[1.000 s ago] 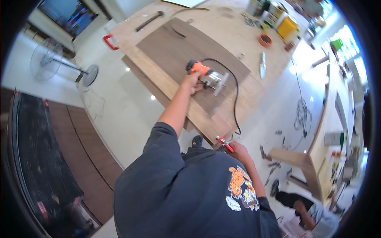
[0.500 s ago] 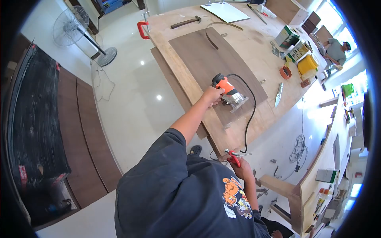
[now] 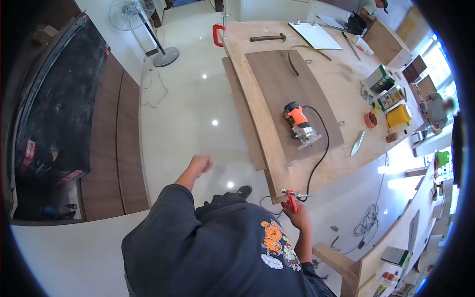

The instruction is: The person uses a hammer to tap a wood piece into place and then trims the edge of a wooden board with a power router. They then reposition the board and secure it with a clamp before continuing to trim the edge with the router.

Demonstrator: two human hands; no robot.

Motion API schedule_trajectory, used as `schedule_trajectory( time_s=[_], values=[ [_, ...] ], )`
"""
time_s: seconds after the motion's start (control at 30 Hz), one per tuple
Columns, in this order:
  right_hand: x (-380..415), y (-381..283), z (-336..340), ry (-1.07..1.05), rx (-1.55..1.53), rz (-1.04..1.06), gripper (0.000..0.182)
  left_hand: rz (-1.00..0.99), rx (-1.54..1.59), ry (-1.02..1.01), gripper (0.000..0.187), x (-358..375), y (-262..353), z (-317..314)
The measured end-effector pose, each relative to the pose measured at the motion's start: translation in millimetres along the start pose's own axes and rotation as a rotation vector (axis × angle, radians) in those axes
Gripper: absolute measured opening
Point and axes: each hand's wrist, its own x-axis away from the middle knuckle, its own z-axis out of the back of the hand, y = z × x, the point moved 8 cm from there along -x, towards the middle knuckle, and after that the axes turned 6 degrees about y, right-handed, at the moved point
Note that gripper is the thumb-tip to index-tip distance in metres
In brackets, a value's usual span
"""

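Observation:
My right hand [image 3: 296, 218] is closed round the lower part of a red clamp [image 3: 291, 202] at the table's near corner. Over the floor left of the table is my left hand [image 3: 200, 166], away from any object, its fingers smeared by motion. An orange and black trim router [image 3: 297, 119] lies on its side on a curved brown panel [image 3: 277, 79], its black cable looping toward the clamp. A pale wooden strip [image 3: 257, 109] runs along the table's left edge beside the panel.
A second red clamp [image 3: 218, 35] grips the far left corner. A hammer [image 3: 267, 38], a white board [image 3: 315, 35], cans [image 3: 380, 79] and a yellow tub [image 3: 399, 116] stand or lie on the table. A fan [image 3: 166, 56] stands left; two people [image 3: 368, 9] [image 3: 437, 111] are beyond.
My left hand has let go of the router and moved left and down, off the table. The view has shifted, while my right hand stays on the clamp.

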Motion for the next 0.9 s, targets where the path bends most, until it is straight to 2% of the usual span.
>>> schedule_trajectory(
  time_s=[0.03,0.07,0.1,0.13,0.17,0.2,0.23,0.27,0.3,0.4,0.47,0.53,0.57,0.6,0.63,0.73,0.83,0.9],
  values=[
    [2,1,0,0.022,-0.058,0.092,0.046,0.005,-0.308,0.006,0.024,5,-30,29],
    [7,12,-4,0.020,-0.146,0.056,0.046,-0.112,-0.909,0.040,0.032,16,-45,58],
    [12,22,-10,0.022,-0.233,0.017,0.046,-0.557,-1.457,0.008,0.033,-21,-92,85],
    [19,34,-14,0.030,-0.315,-0.024,0.046,-0.390,-1.496,-0.041,0.032,-1,-104,105],
    [27,59,-22,-0.002,-0.117,-0.119,0.047,-0.222,-1.521,-0.094,0.035,22,-111,122],
    [37,83,-30,-0.034,0.088,-0.216,0.048,-0.185,-1.475,-0.014,0.036,34,-103,130],
    [47,91,-48,-0.215,0.167,-0.230,0.045,-0.147,-1.424,0.062,0.037,42,-98,138],
    [57,83,-58,-0.396,0.247,-0.244,0.043,-0.109,-1.369,0.137,0.038,45,-94,144],
    [66,66,-59,-0.430,0.309,-0.193,0.039,-0.062,-1.319,0.116,0.041,37,-84,140],
    [59,-17,-61,-0.407,0.384,-0.123,0.034,-0.279,-1.352,-0.057,0.043,-39,-68,117],
    [37,-64,-69,-0.352,0.390,-0.108,0.033,-0.386,-1.310,-0.159,0.044,-59,-24,86],
    [7,-114,-80,-0.299,0.385,-0.101,0.031,-0.507,-1.171,-0.141,0.043,-54,42,67],
    [-21,-140,-80,-0.181,0.505,-0.064,0.030,-0.516,-1.118,-0.133,0.042,-64,62,68],
    [-48,-172,-79,-0.081,0.427,0.022,0.032,-0.525,-1.064,-0.125,0.041,-75,81,72],
    [-68,-220,-64,0.112,0.214,0.105,0.031,-0.534,-1.007,-0.115,0.041,-86,98,77],
    [-152,-290,-50,0.378,0.165,0.321,0.033,-0.608,-0.962,-0.106,0.040,-113,142,117],
    [-220,-333,-33,0.621,0.206,0.436,0.038,-0.527,-1.034,-0.032,0.039,-156,147,191],
    [-269,-329,-30,0.698,0.246,0.387,0.042,-0.357,-1.059,0.076,0.036,-168,146,246]
  ],
)
